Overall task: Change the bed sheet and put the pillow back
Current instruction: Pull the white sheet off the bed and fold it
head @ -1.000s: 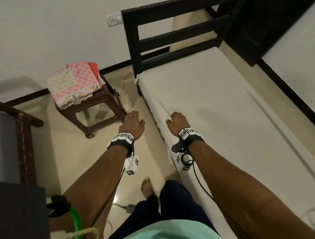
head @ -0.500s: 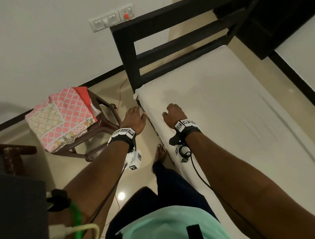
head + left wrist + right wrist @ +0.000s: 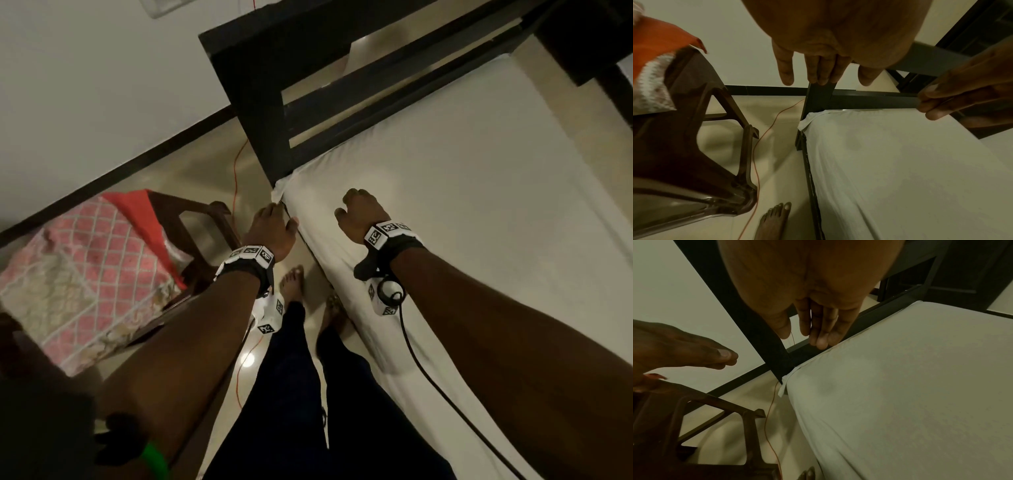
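White bed sheet point(image 3: 479, 219) is seen stretched flat over the mattress, mostly smooth, with faint creases along the near side edge. At the head-end corner nearest the person, a small loose flap of the sheet point(image 3: 807, 120) is seen sticking out beside the dark bed frame point(image 3: 260, 113) post.

Left hand point(image 3: 270, 229) is held above the near side edge of the bed, close to that corner; in the left wrist view its fingers point(image 3: 786, 68) are shown straight and slightly spread, pointing toward the headboard, nothing held. Sheet flap lies below and just ahead of the fingertips, apart from them.

Right hand point(image 3: 363, 214) is held over the sheet surface near the same corner, a little further in from the edge. In the right wrist view its fingers point(image 3: 822, 324) are shown extended and close together, thumb apart, nothing gripped. Contact with the sheet cannot be told.

No pillow is identified with certainty. A folded pink patterned cloth point(image 3: 82, 274) with a red piece point(image 3: 137, 209) under it is placed on a brown plastic stool point(image 3: 202, 219) on the floor left of the bed. A thin orange wire point(image 3: 764, 138) is run down the floor between stool and bed. 2 bare feet point(image 3: 291, 284) are seen beside the bed edge.
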A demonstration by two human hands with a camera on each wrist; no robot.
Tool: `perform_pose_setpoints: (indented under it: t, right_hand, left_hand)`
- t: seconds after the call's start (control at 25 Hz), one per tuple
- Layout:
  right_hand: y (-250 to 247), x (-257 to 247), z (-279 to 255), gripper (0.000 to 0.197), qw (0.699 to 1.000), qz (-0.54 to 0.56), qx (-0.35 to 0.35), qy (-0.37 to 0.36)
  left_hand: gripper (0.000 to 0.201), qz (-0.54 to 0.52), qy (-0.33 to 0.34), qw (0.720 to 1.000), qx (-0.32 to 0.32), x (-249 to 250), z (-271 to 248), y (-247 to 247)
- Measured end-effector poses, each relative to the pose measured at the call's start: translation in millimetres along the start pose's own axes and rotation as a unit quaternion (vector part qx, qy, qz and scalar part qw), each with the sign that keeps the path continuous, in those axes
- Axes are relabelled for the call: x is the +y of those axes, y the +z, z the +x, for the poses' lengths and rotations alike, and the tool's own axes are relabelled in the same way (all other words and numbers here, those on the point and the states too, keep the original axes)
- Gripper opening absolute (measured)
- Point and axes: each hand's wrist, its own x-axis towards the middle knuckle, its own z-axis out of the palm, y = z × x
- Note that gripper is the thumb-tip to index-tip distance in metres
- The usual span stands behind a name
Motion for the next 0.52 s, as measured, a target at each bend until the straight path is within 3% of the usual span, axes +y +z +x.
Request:
perform_pose_setpoints:
  t: [0.28,0.52]
  right_hand:
    - [50,1,134,0.041,0.999,0.004,-0.015,0.028]
    - [93,10,212,0.045,0.999,-0.004,-0.032,0.014]
  left_hand:
    - [0.062,-0.004,-0.002,0.998,-0.061,-45,131,35]
    - [0.062,-0.055,-0.047,0.996,-0.059,-64,204,67]
